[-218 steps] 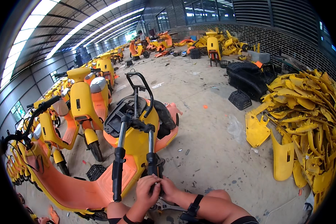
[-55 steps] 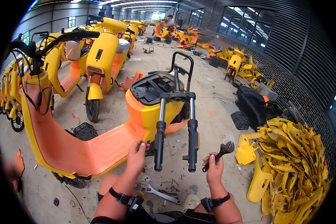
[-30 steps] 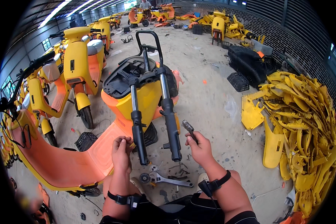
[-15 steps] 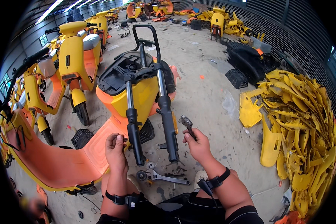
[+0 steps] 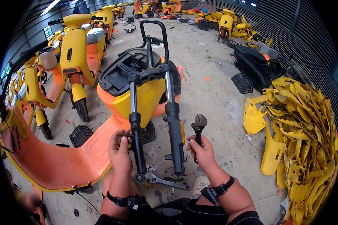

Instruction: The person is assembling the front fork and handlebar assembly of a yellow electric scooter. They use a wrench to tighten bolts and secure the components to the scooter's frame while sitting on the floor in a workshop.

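Note:
An adjustable wrench point(image 5: 198, 123) stands almost upright in my right hand point(image 5: 203, 150), jaws up, its handle wrapped by my fingers. My left hand point(image 5: 119, 145) pinches a thin dark rod-like piece point(image 5: 128, 135) beside the left leg of a black front fork point(image 5: 137, 129); whether the piece touches the leg I cannot tell. The fork's right leg point(image 5: 175, 138) comes down to the left of the wrench. Both legs hang from a black clamp point(image 5: 149, 76) with a looped black bar point(image 5: 154, 23) above, in front of a yellow and orange scooter body point(image 5: 133, 103).
A large silver wrench point(image 5: 169, 183) and small loose parts lie on the floor below the fork. An orange scooter footboard point(image 5: 64, 168) sits at left, near a row of yellow scooters point(image 5: 72, 52). Yellow panels point(image 5: 304, 138) are piled at right, with black crates point(image 5: 242, 83) behind.
My right hand has turned the adjustable wrench from tilted to nearly upright. My left hand has brought the dark piece closer to the left fork leg. The view has shifted slightly.

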Action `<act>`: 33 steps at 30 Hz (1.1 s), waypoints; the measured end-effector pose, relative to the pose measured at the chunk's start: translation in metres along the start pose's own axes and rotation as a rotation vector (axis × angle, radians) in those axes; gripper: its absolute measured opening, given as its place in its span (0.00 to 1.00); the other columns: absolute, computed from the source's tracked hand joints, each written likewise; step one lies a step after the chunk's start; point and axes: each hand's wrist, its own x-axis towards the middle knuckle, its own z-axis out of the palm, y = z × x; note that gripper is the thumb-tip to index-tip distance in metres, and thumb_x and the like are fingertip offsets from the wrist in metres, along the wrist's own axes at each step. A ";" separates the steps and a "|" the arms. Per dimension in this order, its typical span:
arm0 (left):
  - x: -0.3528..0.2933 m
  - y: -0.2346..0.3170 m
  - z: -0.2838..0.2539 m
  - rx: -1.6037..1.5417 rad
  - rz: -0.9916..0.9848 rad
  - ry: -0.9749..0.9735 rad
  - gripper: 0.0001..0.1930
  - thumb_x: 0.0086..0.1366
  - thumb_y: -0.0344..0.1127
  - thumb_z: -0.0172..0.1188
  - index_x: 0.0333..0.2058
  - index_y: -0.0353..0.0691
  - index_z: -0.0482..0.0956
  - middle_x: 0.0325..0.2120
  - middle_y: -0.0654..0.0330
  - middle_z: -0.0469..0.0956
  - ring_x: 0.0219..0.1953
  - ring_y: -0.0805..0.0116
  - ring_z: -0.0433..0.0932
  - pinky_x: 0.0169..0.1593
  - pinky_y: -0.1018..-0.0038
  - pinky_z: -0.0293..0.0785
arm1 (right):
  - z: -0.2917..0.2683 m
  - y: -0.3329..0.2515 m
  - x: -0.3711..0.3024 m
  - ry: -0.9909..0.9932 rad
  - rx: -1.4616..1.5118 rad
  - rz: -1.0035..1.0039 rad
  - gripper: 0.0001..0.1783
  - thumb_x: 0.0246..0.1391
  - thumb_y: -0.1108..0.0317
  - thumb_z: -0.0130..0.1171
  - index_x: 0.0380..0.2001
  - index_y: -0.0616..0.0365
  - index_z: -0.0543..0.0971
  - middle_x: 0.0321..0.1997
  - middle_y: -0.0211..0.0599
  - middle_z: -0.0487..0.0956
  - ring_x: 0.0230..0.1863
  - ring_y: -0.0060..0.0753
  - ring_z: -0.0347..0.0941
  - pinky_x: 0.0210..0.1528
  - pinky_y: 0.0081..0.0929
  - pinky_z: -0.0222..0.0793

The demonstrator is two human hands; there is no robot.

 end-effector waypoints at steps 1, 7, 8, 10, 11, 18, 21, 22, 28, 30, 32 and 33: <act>0.001 0.001 0.000 0.012 0.008 0.013 0.11 0.70 0.28 0.56 0.50 0.34 0.74 0.43 0.58 0.80 0.44 0.73 0.78 0.48 0.77 0.73 | 0.001 0.001 0.000 -0.015 -0.007 0.001 0.09 0.67 0.65 0.53 0.43 0.59 0.76 0.25 0.31 0.76 0.19 0.15 0.62 0.21 0.15 0.56; 0.005 -0.005 -0.010 0.096 0.039 0.044 0.06 0.68 0.29 0.60 0.42 0.38 0.75 0.37 0.62 0.78 0.39 0.76 0.76 0.46 0.79 0.72 | -0.002 -0.001 -0.005 -0.118 0.001 0.024 0.12 0.66 0.60 0.56 0.41 0.58 0.74 0.21 0.27 0.71 0.17 0.14 0.59 0.19 0.16 0.51; 0.006 -0.005 -0.011 0.108 0.025 0.060 0.06 0.69 0.30 0.60 0.42 0.38 0.75 0.37 0.63 0.78 0.39 0.76 0.76 0.45 0.79 0.72 | 0.000 -0.002 -0.006 -0.134 -0.021 0.012 0.13 0.66 0.59 0.56 0.42 0.58 0.74 0.21 0.27 0.71 0.17 0.14 0.59 0.19 0.16 0.51; 0.007 -0.007 -0.015 0.133 -0.003 0.090 0.06 0.70 0.31 0.58 0.43 0.38 0.75 0.36 0.63 0.78 0.39 0.76 0.76 0.44 0.80 0.72 | 0.002 -0.006 -0.009 -0.165 -0.050 -0.021 0.16 0.66 0.57 0.57 0.43 0.60 0.75 0.22 0.23 0.70 0.20 0.13 0.60 0.22 0.16 0.55; 0.009 -0.008 -0.016 0.111 -0.037 0.097 0.07 0.70 0.32 0.58 0.44 0.38 0.75 0.36 0.63 0.78 0.39 0.76 0.76 0.44 0.80 0.72 | 0.001 -0.005 -0.010 -0.176 -0.056 -0.004 0.16 0.66 0.57 0.57 0.43 0.61 0.76 0.23 0.21 0.71 0.23 0.12 0.62 0.25 0.16 0.57; 0.025 -0.019 -0.026 -0.168 -0.384 0.163 0.11 0.72 0.33 0.49 0.49 0.37 0.72 0.37 0.61 0.77 0.38 0.73 0.76 0.42 0.76 0.73 | 0.005 -0.002 -0.008 -0.201 -0.045 -0.013 0.20 0.65 0.54 0.57 0.45 0.62 0.75 0.22 0.22 0.68 0.21 0.13 0.60 0.23 0.17 0.55; 0.029 -0.029 -0.028 -0.255 -0.524 0.124 0.12 0.71 0.34 0.47 0.50 0.37 0.71 0.36 0.60 0.77 0.38 0.71 0.76 0.40 0.74 0.73 | 0.002 -0.003 -0.010 -0.251 0.059 -0.002 0.20 0.65 0.56 0.58 0.48 0.64 0.75 0.24 0.21 0.70 0.23 0.13 0.62 0.25 0.17 0.58; 0.028 -0.032 -0.028 -0.273 -0.576 0.098 0.13 0.71 0.34 0.47 0.50 0.37 0.71 0.36 0.60 0.77 0.38 0.71 0.76 0.40 0.74 0.73 | -0.002 -0.002 -0.013 -0.267 0.116 0.020 0.20 0.66 0.57 0.58 0.49 0.65 0.76 0.25 0.20 0.71 0.25 0.12 0.64 0.27 0.17 0.60; 0.022 -0.020 -0.010 -0.226 -0.760 -0.068 0.19 0.74 0.48 0.46 0.45 0.36 0.74 0.31 0.58 0.78 0.33 0.67 0.78 0.38 0.71 0.76 | 0.013 -0.009 -0.021 -0.142 -0.071 -0.152 0.20 0.59 0.63 0.66 0.48 0.66 0.77 0.26 0.20 0.73 0.27 0.12 0.66 0.30 0.17 0.64; 0.019 -0.013 -0.003 -0.214 -0.776 -0.140 0.22 0.75 0.52 0.44 0.44 0.36 0.75 0.31 0.58 0.78 0.32 0.67 0.78 0.39 0.72 0.76 | 0.016 -0.012 -0.021 -0.114 -0.202 -0.198 0.20 0.58 0.63 0.67 0.47 0.66 0.77 0.24 0.19 0.72 0.27 0.11 0.65 0.30 0.17 0.64; 0.017 -0.016 -0.005 -0.230 -0.788 -0.187 0.25 0.75 0.54 0.42 0.43 0.35 0.75 0.31 0.57 0.78 0.32 0.68 0.78 0.39 0.72 0.77 | 0.018 -0.017 -0.020 -0.111 -0.276 -0.155 0.15 0.58 0.61 0.67 0.38 0.62 0.78 0.28 0.21 0.73 0.30 0.14 0.66 0.34 0.18 0.64; 0.015 -0.016 -0.006 -0.193 -0.788 -0.195 0.23 0.74 0.54 0.44 0.45 0.36 0.73 0.32 0.58 0.77 0.32 0.68 0.78 0.39 0.73 0.77 | 0.019 -0.016 -0.018 -0.108 -0.286 -0.155 0.15 0.58 0.60 0.67 0.38 0.62 0.78 0.29 0.22 0.74 0.31 0.14 0.67 0.34 0.18 0.64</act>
